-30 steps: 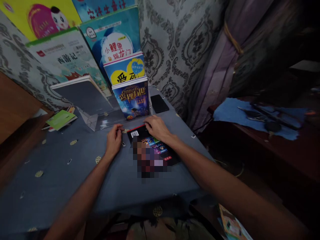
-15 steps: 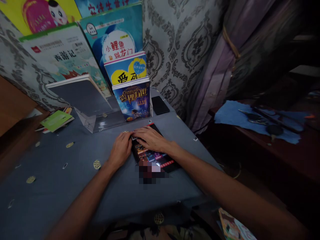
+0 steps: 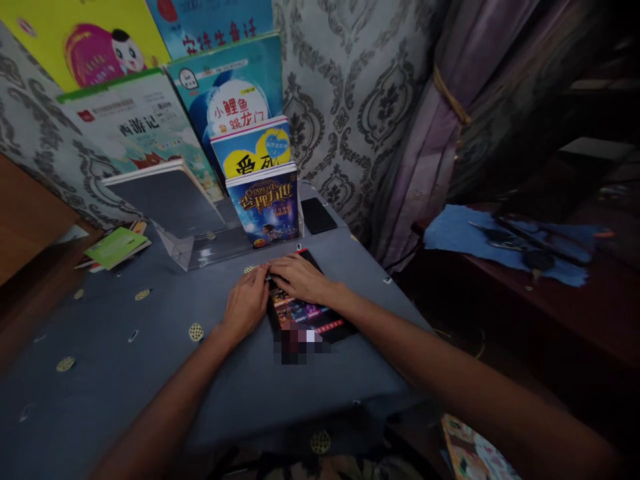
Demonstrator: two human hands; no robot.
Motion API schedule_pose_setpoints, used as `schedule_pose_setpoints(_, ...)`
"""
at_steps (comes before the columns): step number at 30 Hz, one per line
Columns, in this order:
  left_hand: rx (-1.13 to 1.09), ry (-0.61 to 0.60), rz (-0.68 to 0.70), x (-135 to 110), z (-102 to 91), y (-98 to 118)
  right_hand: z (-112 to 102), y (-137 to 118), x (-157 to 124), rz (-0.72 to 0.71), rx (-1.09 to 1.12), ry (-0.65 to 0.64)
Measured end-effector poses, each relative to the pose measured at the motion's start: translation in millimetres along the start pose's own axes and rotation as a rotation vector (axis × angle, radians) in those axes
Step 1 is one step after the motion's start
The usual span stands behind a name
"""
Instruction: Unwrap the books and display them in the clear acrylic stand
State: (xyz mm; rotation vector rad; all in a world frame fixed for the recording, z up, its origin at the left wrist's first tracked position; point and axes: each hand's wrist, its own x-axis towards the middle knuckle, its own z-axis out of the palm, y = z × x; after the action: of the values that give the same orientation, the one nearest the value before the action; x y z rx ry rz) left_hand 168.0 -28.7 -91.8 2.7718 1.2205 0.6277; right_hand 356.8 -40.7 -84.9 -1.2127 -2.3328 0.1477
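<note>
A dark book with a red-edged, colourful cover (image 3: 313, 313) lies flat on the grey-blue tablecloth (image 3: 150, 360). My left hand (image 3: 246, 303) rests at the book's left edge, fingers curled over its top left corner. My right hand (image 3: 299, 277) lies flat across the book's upper part, fingers pointing left and meeting the left hand. Just behind stands a blue fantasy book (image 3: 265, 207) in a clear acrylic stand (image 3: 200, 243), with more children's books stepped up behind it.
A black phone (image 3: 319, 215) lies behind the stand on the right. A grey notebook (image 3: 165, 197) leans at the left, green booklets (image 3: 115, 247) beyond. Patterned wall and purple curtain (image 3: 425, 153) stand behind; a dark side table with blue cloth (image 3: 500, 243) is at the right.
My left hand moved right from the bare cloth to the book's left edge. My right hand slid left over the book's top, and the book now lies turned a little.
</note>
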Motion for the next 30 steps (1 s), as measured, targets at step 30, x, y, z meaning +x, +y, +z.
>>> schedule_pose_setpoints(30, -0.134, 0.024, 0.252, -2, -15.1, 9, -16, 36, -12, 0.372, 0.131, 0.211)
